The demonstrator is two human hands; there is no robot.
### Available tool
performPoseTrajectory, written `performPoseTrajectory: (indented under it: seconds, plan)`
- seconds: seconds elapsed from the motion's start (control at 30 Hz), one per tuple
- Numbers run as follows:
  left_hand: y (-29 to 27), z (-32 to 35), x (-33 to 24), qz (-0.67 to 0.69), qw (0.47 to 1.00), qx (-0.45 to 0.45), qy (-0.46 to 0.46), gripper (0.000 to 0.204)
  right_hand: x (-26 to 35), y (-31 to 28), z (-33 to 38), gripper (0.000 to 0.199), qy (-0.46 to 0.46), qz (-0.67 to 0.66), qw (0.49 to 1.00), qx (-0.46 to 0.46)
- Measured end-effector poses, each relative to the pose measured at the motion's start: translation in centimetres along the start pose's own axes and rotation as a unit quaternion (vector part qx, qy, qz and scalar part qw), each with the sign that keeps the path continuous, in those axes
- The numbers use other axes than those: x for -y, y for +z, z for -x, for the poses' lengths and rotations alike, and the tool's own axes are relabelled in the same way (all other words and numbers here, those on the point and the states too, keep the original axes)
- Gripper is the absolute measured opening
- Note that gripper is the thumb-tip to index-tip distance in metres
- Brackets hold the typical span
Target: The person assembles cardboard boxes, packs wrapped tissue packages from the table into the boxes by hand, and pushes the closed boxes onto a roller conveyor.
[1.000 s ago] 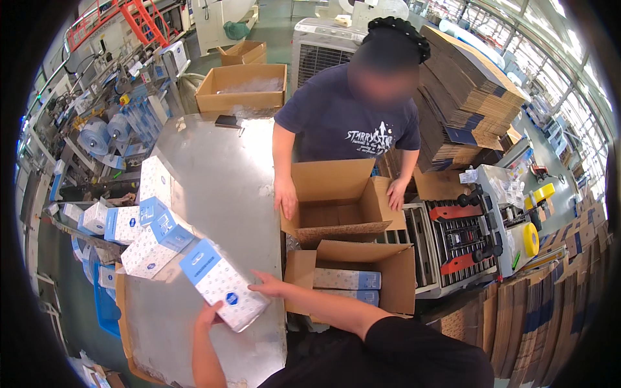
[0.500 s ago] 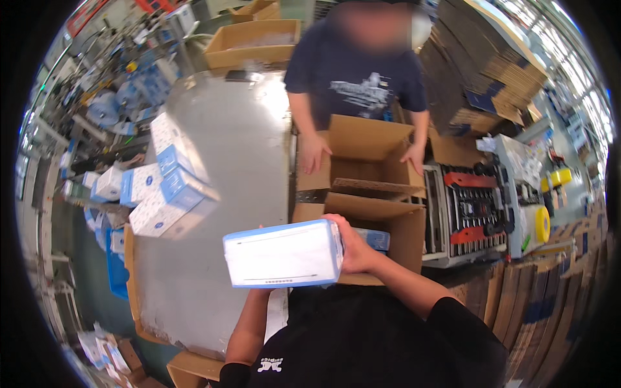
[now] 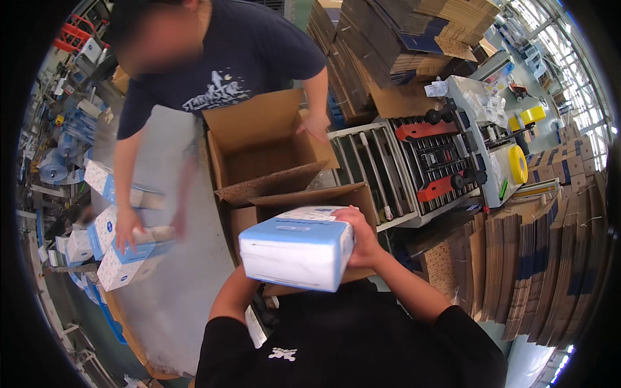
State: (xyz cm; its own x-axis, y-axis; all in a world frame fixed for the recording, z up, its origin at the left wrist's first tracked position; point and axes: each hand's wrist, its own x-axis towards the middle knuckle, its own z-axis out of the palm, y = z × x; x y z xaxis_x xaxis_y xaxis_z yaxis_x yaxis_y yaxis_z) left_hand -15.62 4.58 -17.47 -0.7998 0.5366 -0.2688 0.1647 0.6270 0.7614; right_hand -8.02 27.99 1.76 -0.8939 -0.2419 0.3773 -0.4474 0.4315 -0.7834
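A blue-and-white wrapped pack [image 3: 291, 252] is held up in front of my chest, over the near open carton [image 3: 352, 197]. My right hand [image 3: 362, 239] grips its right end, with the fingers over the upper edge. The left forearm reaches up to the pack's left end, but my left hand is hidden behind the pack. The pack covers most of the near carton's opening. Just beyond stands a second open carton [image 3: 265, 158], its inside bare where I can see it.
Across from me, a co-worker's hand [image 3: 131, 229] reaches to several similar packs [image 3: 107, 226] on the grey table [image 3: 187, 284]; the other hand [image 3: 315, 126] is at the far carton. A roller conveyor [image 3: 369, 168] lies to the right, with stacked flat cardboard [image 3: 511, 265] nearer me.
My view has swung right. The pack has tilted, showing its blue side, and now sits over the near carton. The co-worker has leaned left, moving one hand from the far carton to the table packs.
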Motion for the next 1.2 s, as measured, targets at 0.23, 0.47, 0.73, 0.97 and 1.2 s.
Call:
performPoseTrajectory:
  seconds: [0.23, 0.47, 0.73, 0.97, 1.2]
  plan:
    - [4.8, -3.5, 2.6, -0.31, 0.947, 0.089, -0.004, 0.088, -13.4, 7.8, 0.3, 0.075, 0.228, 0.365, 0.884, 0.184]
    - [6.3, 1.1, 1.5, -0.296, 0.938, 0.179, -0.016, 0.093, -17.2, 13.3, 3.6, 0.065, 0.07, 0.398, 0.903, 0.147]
    - [8.5, 3.1, 3.7, -0.097, 0.96, 0.199, -0.173, 0.102, -22.3, 17.1, 4.5, 0.06, 0.161, 0.367, 0.874, 0.275]
    - [-1.7, 12.6, -1.8, 0.066, 0.996, -0.021, -0.054, 0.065, -17.4, 17.7, 7.8, 0.094, 0.151, 0.346, 0.83, 0.411]
    - [-13.6, 28.2, 8.8, -0.055, 0.936, -0.308, -0.162, 0.066, -18.2, 21.0, 1.6, 0.05, 0.267, 0.268, 0.785, 0.49]
